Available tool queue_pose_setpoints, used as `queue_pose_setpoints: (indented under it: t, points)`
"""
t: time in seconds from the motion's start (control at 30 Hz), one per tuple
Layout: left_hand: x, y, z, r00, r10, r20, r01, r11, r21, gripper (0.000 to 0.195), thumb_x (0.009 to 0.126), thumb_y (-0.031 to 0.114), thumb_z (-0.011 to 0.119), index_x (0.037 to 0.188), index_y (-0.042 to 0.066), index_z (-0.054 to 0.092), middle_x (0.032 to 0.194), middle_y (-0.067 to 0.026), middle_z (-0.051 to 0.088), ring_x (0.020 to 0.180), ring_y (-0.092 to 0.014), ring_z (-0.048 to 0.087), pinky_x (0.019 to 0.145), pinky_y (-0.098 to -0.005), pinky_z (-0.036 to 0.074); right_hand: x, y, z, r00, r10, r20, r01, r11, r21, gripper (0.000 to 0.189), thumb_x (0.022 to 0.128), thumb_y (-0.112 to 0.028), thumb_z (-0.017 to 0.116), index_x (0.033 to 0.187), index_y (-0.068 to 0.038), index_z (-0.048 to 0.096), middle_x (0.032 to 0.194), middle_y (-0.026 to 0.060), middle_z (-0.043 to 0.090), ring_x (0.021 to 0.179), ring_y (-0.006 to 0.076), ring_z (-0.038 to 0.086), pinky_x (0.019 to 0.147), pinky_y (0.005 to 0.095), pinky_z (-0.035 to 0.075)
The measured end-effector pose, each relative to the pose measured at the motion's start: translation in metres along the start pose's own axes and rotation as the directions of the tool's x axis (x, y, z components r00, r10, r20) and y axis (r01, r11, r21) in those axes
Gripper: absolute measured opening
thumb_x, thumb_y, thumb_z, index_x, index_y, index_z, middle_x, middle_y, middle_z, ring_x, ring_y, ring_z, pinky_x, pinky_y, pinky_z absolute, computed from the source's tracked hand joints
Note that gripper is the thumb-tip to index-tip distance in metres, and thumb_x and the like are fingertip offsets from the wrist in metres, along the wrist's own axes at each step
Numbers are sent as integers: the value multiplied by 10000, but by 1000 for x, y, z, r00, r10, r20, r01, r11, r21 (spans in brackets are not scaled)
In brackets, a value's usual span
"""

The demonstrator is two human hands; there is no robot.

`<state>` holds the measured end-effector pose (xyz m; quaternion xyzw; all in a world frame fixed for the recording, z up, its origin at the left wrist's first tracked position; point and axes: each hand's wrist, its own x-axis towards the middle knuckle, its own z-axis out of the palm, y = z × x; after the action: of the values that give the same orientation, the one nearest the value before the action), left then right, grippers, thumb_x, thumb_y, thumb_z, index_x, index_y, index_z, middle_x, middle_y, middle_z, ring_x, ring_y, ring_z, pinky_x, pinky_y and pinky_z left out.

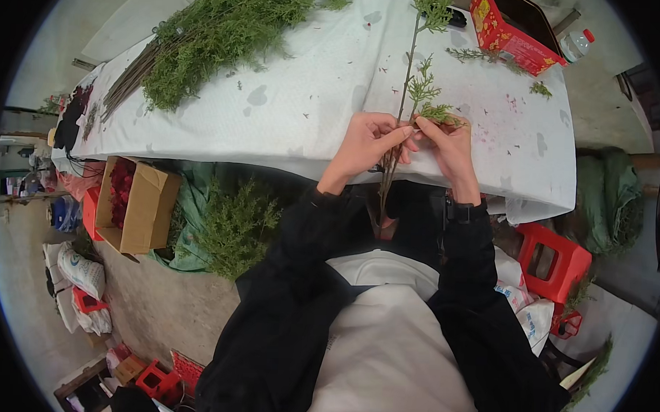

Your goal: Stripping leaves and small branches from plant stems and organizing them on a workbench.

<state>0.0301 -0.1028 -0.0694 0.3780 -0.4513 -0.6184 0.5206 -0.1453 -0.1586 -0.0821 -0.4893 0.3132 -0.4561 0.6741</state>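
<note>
Above the near edge of the cloth-covered table (322, 105), my left hand (373, 139) grips a long thin evergreen branch (406, 80) by its brown stem. The branch stands roughly lengthwise, its leafy tip toward the far side and bare stems hanging down toward my lap. Close on its right, my right hand (446, 142) pinches a small green sprig (424, 89) beside the main stem. Fingertips of both hands nearly meet there. Whether the sprig is joined to the stem is hidden by the fingers.
A large pile of evergreen branches (232, 33) lies at the table's far left. A red box (513, 41) and a plastic bottle (577, 46) stand far right. Below on the left are a cardboard box (153, 208) and more greenery (239, 227); a red stool (557, 263) is at right.
</note>
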Motion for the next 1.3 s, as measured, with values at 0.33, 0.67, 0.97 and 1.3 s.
queue_pose_setpoints:
  t: [0.33, 0.67, 0.97, 1.3]
  points:
    - [-1, -1, -1, 1000, 26, 8, -25, 999, -20, 215, 941, 86, 588, 806, -74, 638, 803, -167, 700, 602, -158, 654, 538, -254, 505, -2, -4, 6, 1000, 26, 2, -26, 999, -48, 120, 872, -65, 680, 938, 33, 704, 801, 46, 693, 678, 84, 618, 631, 235, 498]
    - [0, -3, 0, 1000, 23, -21, -23, 1000, -17, 219, 942, 74, 582, 791, -77, 633, 798, -176, 696, 608, -160, 652, 550, -266, 520, -6, -13, 16, 999, 51, 12, -50, 996, -68, 157, 893, -80, 656, 968, 50, 700, 776, 29, 674, 675, 85, 601, 641, 242, 495]
    - [-1, -5, -3, 999, 41, -20, -42, 999, -32, 208, 938, 90, 589, 827, -76, 649, 787, -152, 698, 592, -149, 651, 527, -247, 496, -4, -12, 12, 996, 63, 59, -54, 989, -136, 165, 900, -85, 648, 1001, 40, 687, 827, 47, 678, 717, 97, 610, 655, 257, 498]
    - [0, 3, 0, 1000, 16, -12, -16, 1000, -19, 217, 937, 74, 587, 785, -73, 636, 803, -165, 698, 627, -163, 665, 554, -264, 524, 0, -14, 7, 991, 80, 107, -66, 989, -134, 144, 889, -85, 653, 930, 45, 699, 760, 20, 665, 702, 87, 603, 681, 239, 492]
